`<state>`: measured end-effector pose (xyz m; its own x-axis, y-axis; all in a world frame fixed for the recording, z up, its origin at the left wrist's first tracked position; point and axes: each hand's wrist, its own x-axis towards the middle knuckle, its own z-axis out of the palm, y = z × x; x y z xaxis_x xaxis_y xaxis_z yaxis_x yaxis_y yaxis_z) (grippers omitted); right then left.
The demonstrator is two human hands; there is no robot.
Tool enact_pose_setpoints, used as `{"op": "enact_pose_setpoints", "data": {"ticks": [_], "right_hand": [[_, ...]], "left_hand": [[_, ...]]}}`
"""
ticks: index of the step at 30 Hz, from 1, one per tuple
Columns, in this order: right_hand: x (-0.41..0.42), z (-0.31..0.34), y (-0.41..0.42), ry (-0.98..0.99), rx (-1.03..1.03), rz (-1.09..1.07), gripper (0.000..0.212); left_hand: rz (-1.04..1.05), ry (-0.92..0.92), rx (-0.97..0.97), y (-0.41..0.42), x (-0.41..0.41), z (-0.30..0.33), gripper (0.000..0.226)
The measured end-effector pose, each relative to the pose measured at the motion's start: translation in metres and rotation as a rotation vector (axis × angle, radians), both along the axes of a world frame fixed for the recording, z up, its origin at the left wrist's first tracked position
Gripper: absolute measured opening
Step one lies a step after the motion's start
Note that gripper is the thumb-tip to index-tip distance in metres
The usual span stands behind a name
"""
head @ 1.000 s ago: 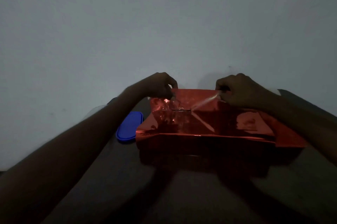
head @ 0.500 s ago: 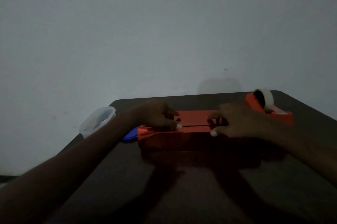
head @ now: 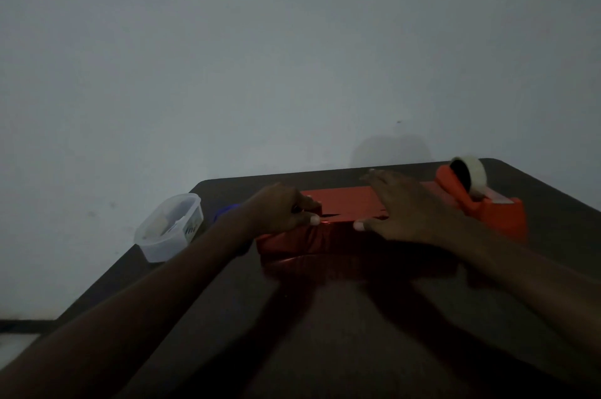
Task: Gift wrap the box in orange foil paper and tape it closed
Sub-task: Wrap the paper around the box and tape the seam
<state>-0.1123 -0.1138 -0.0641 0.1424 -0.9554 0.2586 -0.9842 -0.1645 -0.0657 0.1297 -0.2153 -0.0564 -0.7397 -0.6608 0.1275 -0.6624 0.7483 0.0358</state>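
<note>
Tabletop point(head: 325, 333) nearest, dark; on it lies the foil-wrapped box point(head: 344, 203). Left hand point(head: 279, 211) rests curled on its left end, thumb pressing the seam; right hand point(head: 409, 206) lies flat, fingers straight. Beyond: tape dispenser point(head: 487, 203) right, clear plastic container point(head: 170, 226) left.

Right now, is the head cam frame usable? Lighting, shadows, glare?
Head view: very dim, grainy; arms cast dark shadows on the table. Wrapped box shows slight sheen, no strong glare. Left hand and right hand are soft-edged; container label is unreadable.
</note>
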Motion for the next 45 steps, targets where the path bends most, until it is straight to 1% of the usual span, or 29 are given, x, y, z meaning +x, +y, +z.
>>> {"op": "enact_pose_setpoints", "data": {"ticks": [1, 4, 7, 9, 11, 13, 14, 17, 19, 21, 23, 25, 28, 32, 41, 45], "right_hand": [[0.003, -0.005, -0.004, 0.017, 0.019, 0.014, 0.091], [0.004, -0.020, -0.013, 0.063, 0.095, 0.007, 0.080], [0.004, -0.028, -0.011, 0.083, 0.074, -0.001, 0.074], [0.006, -0.031, -0.010, 0.105, 0.036, -0.001, 0.079], [0.008, -0.034, -0.011, 0.128, 0.004, -0.012, 0.090], [0.008, -0.035, -0.014, 0.139, -0.012, -0.017, 0.096], [0.007, -0.035, -0.014, 0.144, -0.011, -0.019, 0.096], [0.006, -0.036, -0.016, 0.155, -0.034, -0.018, 0.090], [0.006, -0.036, -0.016, 0.158, -0.037, -0.023, 0.082], [0.006, -0.034, -0.016, 0.136, -0.028, -0.034, 0.086], [0.006, -0.033, -0.017, 0.144, -0.028, -0.046, 0.094], [0.006, -0.033, -0.019, 0.146, -0.028, -0.048, 0.097], [0.003, -0.033, -0.018, 0.101, -0.022, -0.033, 0.086], [-0.002, -0.027, -0.013, 0.070, 0.013, -0.010, 0.066], [-0.002, -0.019, -0.009, 0.078, 0.073, 0.004, 0.059], [-0.003, -0.022, -0.013, 0.065, 0.029, -0.014, 0.055]], "left_hand": [[0.002, -0.002, -0.002, 0.001, 0.000, 0.000, 0.051], [-0.003, 0.013, -0.017, 0.001, 0.001, -0.001, 0.047], [0.004, 0.022, -0.014, 0.001, 0.002, -0.001, 0.049], [0.016, 0.009, -0.004, 0.000, 0.002, 0.002, 0.050], [0.034, -0.017, 0.007, 0.002, -0.002, 0.009, 0.043], [0.047, -0.008, 0.005, 0.004, -0.010, 0.019, 0.040], [0.050, 0.008, -0.005, 0.007, -0.015, 0.024, 0.044], [0.034, 0.024, 0.023, 0.014, -0.032, 0.026, 0.066], [0.046, -0.043, 0.071, 0.019, -0.040, 0.013, 0.073], [0.055, -0.104, 0.075, 0.019, -0.041, -0.003, 0.068], [0.056, -0.092, 0.062, 0.017, -0.039, -0.015, 0.062], [0.041, -0.064, 0.000, 0.013, -0.037, -0.025, 0.059], [0.031, -0.023, -0.102, 0.014, -0.036, -0.037, 0.057], [0.023, 0.035, -0.155, 0.017, -0.034, -0.042, 0.057], [0.041, 0.029, -0.148, 0.018, -0.035, -0.041, 0.057], [0.060, 0.017, -0.152, 0.014, -0.039, -0.041, 0.058]]}}
